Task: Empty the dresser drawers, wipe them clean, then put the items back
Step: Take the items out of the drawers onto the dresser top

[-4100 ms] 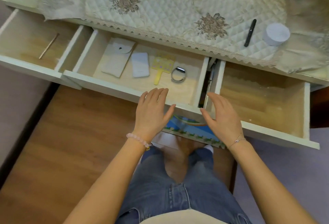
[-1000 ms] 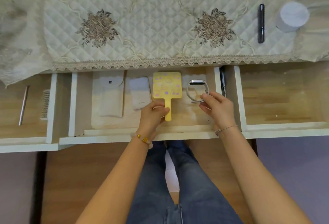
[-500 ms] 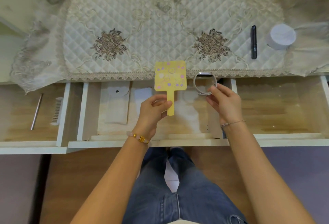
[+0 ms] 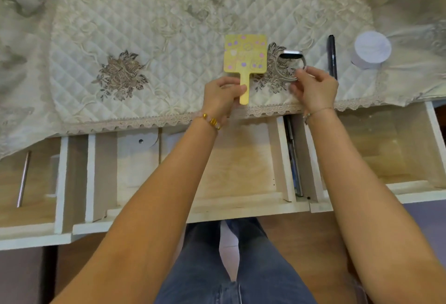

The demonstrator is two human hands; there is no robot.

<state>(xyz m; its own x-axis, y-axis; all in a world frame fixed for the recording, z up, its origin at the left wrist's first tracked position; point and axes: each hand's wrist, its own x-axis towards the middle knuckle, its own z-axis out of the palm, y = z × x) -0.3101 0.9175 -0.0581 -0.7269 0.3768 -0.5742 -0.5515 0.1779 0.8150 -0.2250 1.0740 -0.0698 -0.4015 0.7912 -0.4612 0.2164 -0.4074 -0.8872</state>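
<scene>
Head view: left hand (image 4: 223, 95) pinched the handle of the yellow hand mirror (image 4: 245, 54), mirror head lying over the quilted cover (image 4: 169, 38) beyond the fingers. Right hand (image 4: 313, 89) gripped the wristband (image 4: 290, 63) at its near edge, just right of the mirror; middle drawer (image 4: 241, 178) stood open below.

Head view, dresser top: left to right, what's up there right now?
Brown embroidered flower → yellow hand mirror, held by left hand → smart band, held by right hand → black pen → white round jar.
</scene>
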